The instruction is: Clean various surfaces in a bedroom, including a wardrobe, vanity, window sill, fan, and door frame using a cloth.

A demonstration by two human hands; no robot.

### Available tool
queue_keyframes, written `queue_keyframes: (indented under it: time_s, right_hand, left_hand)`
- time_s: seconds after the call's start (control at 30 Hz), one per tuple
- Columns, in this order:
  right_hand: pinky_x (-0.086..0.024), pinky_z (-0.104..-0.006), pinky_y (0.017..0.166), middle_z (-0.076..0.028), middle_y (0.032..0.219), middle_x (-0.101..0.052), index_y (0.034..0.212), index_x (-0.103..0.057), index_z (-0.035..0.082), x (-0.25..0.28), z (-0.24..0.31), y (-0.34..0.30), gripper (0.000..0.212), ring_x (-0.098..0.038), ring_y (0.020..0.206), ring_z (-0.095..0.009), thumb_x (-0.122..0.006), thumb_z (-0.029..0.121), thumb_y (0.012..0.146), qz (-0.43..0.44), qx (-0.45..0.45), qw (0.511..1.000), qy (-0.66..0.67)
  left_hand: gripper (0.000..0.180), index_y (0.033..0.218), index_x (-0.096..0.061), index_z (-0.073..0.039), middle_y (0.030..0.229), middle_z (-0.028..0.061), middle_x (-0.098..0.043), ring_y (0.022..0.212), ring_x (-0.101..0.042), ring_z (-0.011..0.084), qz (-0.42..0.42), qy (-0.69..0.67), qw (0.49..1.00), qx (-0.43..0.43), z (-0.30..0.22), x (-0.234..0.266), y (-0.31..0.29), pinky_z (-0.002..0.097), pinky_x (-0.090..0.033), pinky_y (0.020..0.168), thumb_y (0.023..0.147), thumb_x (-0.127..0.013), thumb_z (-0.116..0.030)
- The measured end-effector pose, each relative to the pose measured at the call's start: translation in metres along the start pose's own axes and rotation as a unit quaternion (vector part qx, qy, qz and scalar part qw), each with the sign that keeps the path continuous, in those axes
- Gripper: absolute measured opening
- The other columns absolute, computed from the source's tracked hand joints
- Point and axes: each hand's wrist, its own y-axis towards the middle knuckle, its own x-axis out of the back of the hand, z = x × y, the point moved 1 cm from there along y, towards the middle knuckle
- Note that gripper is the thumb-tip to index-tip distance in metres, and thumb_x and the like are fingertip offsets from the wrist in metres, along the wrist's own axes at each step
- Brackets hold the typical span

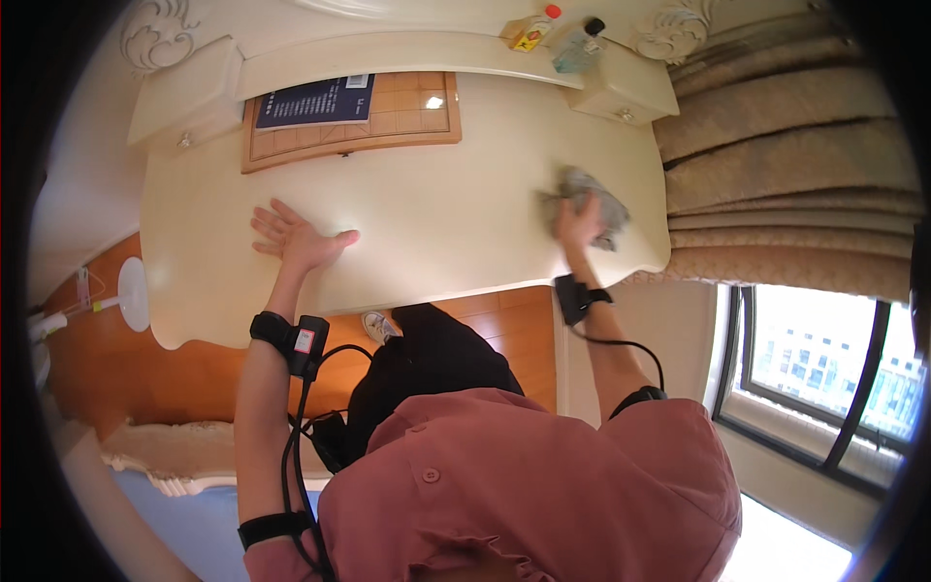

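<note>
A cream desk (436, 228) carries a wooden board (415, 120) and a crumpled grey cloth (609, 210).

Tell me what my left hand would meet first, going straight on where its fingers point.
Probably the left drawer, across a bare stretch of table. The left hand is splayed, so its line is loose, and depth is hard to judge.
</note>
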Motion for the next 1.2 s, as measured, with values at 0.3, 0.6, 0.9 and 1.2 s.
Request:
queue_keyframes:
  time_s: [0.3,0.6,0.9,1.2]
  right_hand:
    - [-0.008,-0.0528,0.106,-0.012,0.136,-0.036,0.115,-0.05,0.009,0.007,0.178,-0.109,0.052,-0.023,0.132,-0.028,-0.058,0.026,0.066,0.302,0.431,0.823,0.213]
    - [-0.018,-0.0542,0.104,-0.013,0.119,-0.049,0.108,-0.052,0.01,-0.012,0.014,0.09,0.047,-0.036,0.123,-0.03,-0.064,0.027,0.065,0.162,0.377,0.89,0.201]
    - [-0.016,-0.0528,0.103,-0.017,0.119,-0.048,0.111,-0.048,0.003,0.001,-0.125,0.249,0.051,-0.038,0.119,-0.032,-0.059,0.024,0.067,0.068,0.086,0.983,0.147]
    - [-0.018,-0.0491,0.102,-0.013,0.125,-0.046,0.108,-0.053,0.008,-0.01,-0.006,0.162,0.05,-0.035,0.124,-0.027,-0.062,0.027,0.062,0.226,0.4,0.859,0.226]
  left_hand:
    - [0.136,0.135,0.013,0.005,0.14,0.0313,0.015,0.131,0.015,0.0413,-0.041,0.027,0.999,-0.01,-0.004,-0.013,0.002,0.0618,0.002,0.1,0.052,-0.072,-0.06]
    - [0.124,0.134,0.007,0.009,0.139,0.033,0.012,0.131,0.011,0.0443,-0.088,-0.016,0.996,0.008,-0.162,-0.08,-0.02,0.0648,-0.007,0.098,0.062,-0.067,-0.059]
    - [0.137,0.131,0.017,0.009,0.133,0.0402,0.017,0.127,0.015,0.0517,0.001,0.033,0.999,0.021,-0.247,-0.113,-0.041,0.0671,-0.003,0.095,0.056,-0.062,-0.074]
    - [0.143,0.13,0.019,0.011,0.131,0.0421,0.02,0.125,0.017,0.053,-0.005,0.046,0.999,0.021,-0.247,-0.116,-0.037,0.0678,0.0,0.094,0.05,-0.059,-0.08]
